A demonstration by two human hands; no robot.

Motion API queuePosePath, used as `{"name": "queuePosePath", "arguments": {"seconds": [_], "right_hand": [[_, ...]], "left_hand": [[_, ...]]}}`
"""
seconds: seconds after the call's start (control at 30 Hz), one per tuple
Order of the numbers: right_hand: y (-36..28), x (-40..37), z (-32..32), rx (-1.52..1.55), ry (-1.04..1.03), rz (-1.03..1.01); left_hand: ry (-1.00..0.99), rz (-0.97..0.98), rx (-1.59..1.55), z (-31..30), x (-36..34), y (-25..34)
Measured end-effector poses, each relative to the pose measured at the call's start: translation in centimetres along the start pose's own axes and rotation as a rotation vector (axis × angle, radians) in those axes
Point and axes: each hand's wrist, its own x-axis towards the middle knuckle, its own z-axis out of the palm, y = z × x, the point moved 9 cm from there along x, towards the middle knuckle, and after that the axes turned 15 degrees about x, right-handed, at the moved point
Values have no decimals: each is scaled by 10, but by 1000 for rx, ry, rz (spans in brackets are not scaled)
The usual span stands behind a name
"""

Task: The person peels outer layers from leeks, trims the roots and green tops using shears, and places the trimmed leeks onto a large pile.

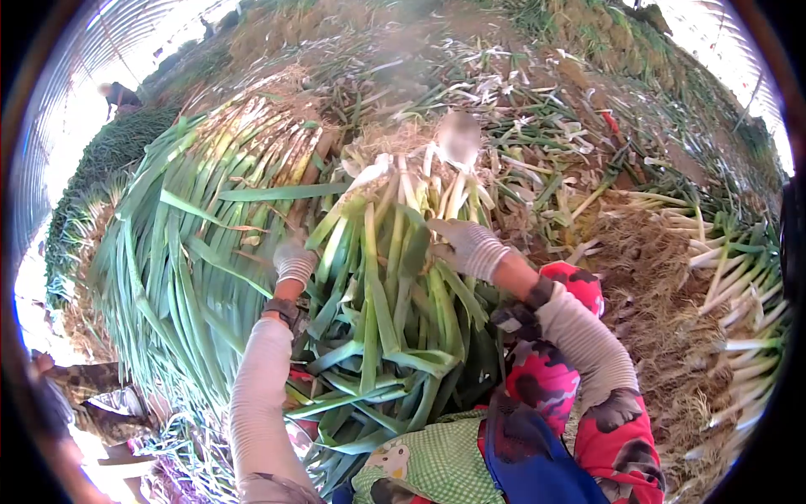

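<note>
A thick bundle of green onions (395,277) with white stalks and long green leaves lies in front of me, its leaves pointing toward my lap. My left hand (294,259), in a white knit glove, grips the bundle's left side, partly buried among the leaves. My right hand (467,245), also gloved, is closed over the bundle's upper right part near the white stalks. Both forearms wear pale sleeves, with a red patterned cuff on the right.
A large heap of green onions (180,244) lies to the left. More white-stalked onions (739,286) lie at the right on dry straw (646,277) and trimmings. Another person (119,95) stands far back left; someone crouches at lower left (84,395).
</note>
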Motion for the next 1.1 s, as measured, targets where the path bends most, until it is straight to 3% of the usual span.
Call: {"name": "queuePosePath", "arguments": {"seconds": [0.1,0.13,0.17,0.23,0.27,0.3,0.4,0.47,0.53,0.6,0.67,0.73,0.77,0.8,0.87,0.9,0.93,1.0,1.03,1.07,1.1], "right_hand": [[26,12,19,114,140,11],[29,15,20,168,202,16],[53,15,34,234,72,238],[34,10,39,490,-59,276],[35,13,39,345,-32,204],[37,11,36,341,-30,304],[39,11,36,313,-143,385],[38,10,34,294,-84,296],[36,7,29,312,-7,268],[33,4,27,353,28,289],[21,3,26,312,76,78],[12,-1,20,270,82,28],[15,0,22,367,97,-30],[17,-1,21,463,115,-82],[16,-3,16,627,83,-38],[14,-6,13,564,34,12],[13,-4,10,434,22,-99],[-1,-1,-27,149,56,-408],[18,3,-58,623,145,-73],[67,5,-84,1206,375,-69],[64,8,-119,1440,501,-178]], "left_hand": [[-120,-64,4,46,23,-1],[-142,-5,-69,69,33,0],[-167,60,-141,92,40,-3],[-139,197,-127,115,39,-3],[-64,260,-63,111,33,3],[-3,277,-240,93,27,9],[-107,14,-549,13,0,13],[-41,-4,-811,29,42,-38],[162,4,-902,-38,47,-58],[178,-93,-1027,-124,32,-51],[354,-7,-925,-204,57,-80],[449,-16,-833,-256,73,-103],[331,28,-839,-258,77,-97],[210,78,-844,-247,82,-87],[526,25,133,-222,96,-91],[520,-131,368,-210,72,-74],[501,-282,604,-197,44,-50],[615,-22,575,-133,40,-29],[312,17,357,-93,38,-27],[18,46,131,-53,29,-15],[-41,47,87,-22,15,-7]]}}
